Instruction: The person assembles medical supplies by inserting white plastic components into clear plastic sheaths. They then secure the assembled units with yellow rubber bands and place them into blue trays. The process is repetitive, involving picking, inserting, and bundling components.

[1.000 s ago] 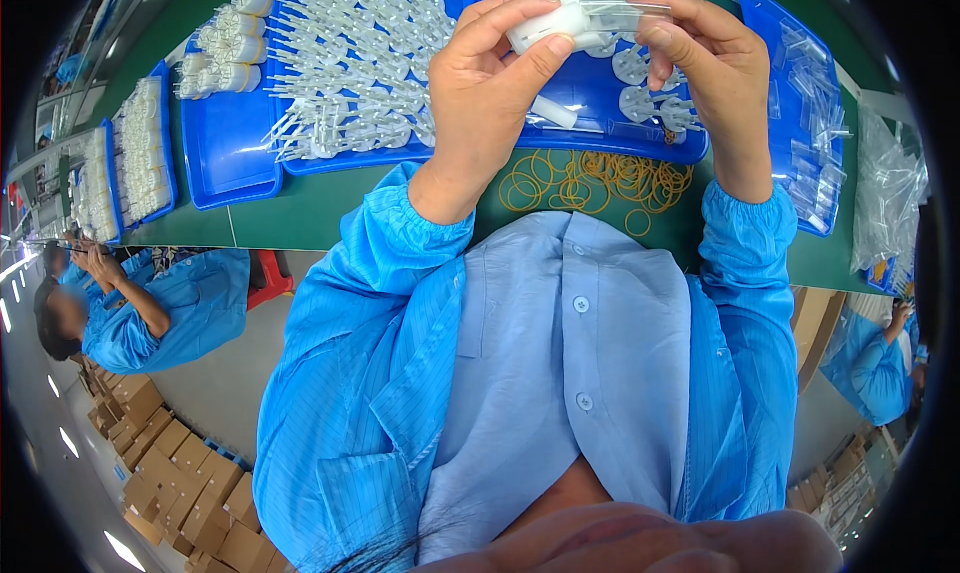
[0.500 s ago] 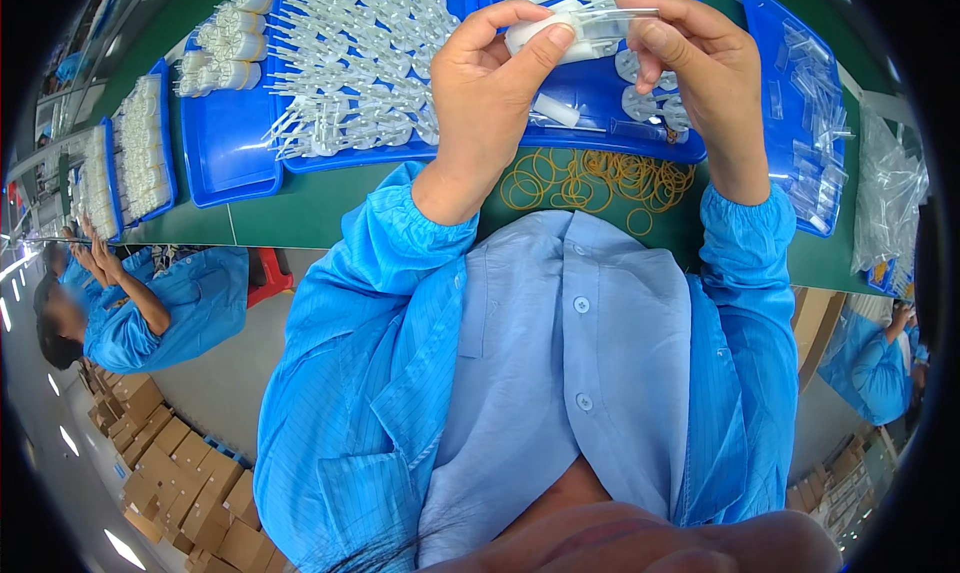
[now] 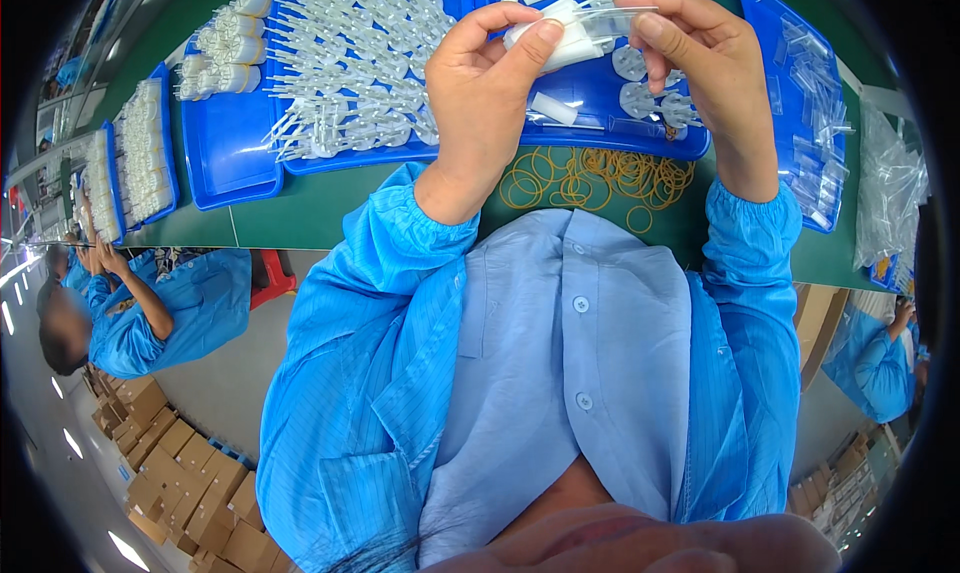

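Over a blue tray (image 3: 600,138), my left hand (image 3: 480,123) is closed on a white piece (image 3: 570,48), soft or foam-like in look, with its thumb on top. A thin clear plastic piece (image 3: 612,19) reaches from the white piece to my right hand (image 3: 722,93). Its far end is pinched between my right thumb and forefinger. Whether the plastic wraps the white piece or only touches it, I cannot tell. Below my hands, a short white cylinder (image 3: 554,109) lies in the tray beside a thin clear rod.
Yellow rubber bands (image 3: 640,173) lie on the green table (image 3: 330,213) before me. Left, a blue tray holds many white stemmed parts (image 3: 360,63); more trays hold white bundles (image 3: 235,43). Clear plastic pieces (image 3: 810,103) fill a right tray. A co-worker (image 3: 170,313) sits left.
The white piece has turned in my left hand, showing more of its side. My left thumb has shifted slightly left and my right hand slightly right, still pinching the plastic.
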### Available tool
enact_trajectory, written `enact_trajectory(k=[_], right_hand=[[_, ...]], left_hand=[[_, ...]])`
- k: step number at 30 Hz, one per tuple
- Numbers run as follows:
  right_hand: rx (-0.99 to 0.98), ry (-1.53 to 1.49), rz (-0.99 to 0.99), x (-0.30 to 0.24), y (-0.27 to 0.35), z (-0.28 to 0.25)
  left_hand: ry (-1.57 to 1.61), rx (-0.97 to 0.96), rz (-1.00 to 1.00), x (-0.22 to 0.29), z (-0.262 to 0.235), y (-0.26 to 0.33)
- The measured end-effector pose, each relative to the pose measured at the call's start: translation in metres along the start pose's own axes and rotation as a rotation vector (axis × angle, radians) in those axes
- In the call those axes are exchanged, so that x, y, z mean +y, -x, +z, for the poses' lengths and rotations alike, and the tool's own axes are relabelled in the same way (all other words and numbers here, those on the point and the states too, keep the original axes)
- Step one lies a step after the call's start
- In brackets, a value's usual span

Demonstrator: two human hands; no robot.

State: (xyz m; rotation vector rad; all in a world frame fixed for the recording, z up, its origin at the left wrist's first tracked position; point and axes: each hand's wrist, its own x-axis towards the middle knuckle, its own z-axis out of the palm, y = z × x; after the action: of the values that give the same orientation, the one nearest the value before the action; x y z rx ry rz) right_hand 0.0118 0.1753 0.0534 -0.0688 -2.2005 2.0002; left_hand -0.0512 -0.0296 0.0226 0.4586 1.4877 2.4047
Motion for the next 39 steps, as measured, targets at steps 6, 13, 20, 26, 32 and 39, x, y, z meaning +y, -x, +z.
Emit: enact_trajectory(k=[6,13,20,26,32,39], right_hand=[[0.021,-0.351,0.141,-0.014,-0.001,0.009],[-0.013,-0.075,0.008,-0.001,0.0,-0.001],[0.052,-0.258,0.047,-0.015,-0.001,0.009],[0.043,-0.31,0.104,-0.016,-0.001,0.007],[0.04,-0.292,0.084,-0.017,0.0,0.008],[0.047,-0.291,0.104,-0.02,0.003,0.01]], left_hand=[[-0.144,-0.063,0.174,-0.002,0.002,0.001],[-0.157,-0.034,0.152,-0.003,0.001,0.003],[-0.134,-0.03,0.119,-0.001,0.002,0.003],[-0.128,-0.033,0.126,-0.003,0.001,0.003],[-0.13,-0.034,0.124,-0.002,0.002,0.003],[-0.159,-0.038,0.153,-0.002,0.002,0.002]])
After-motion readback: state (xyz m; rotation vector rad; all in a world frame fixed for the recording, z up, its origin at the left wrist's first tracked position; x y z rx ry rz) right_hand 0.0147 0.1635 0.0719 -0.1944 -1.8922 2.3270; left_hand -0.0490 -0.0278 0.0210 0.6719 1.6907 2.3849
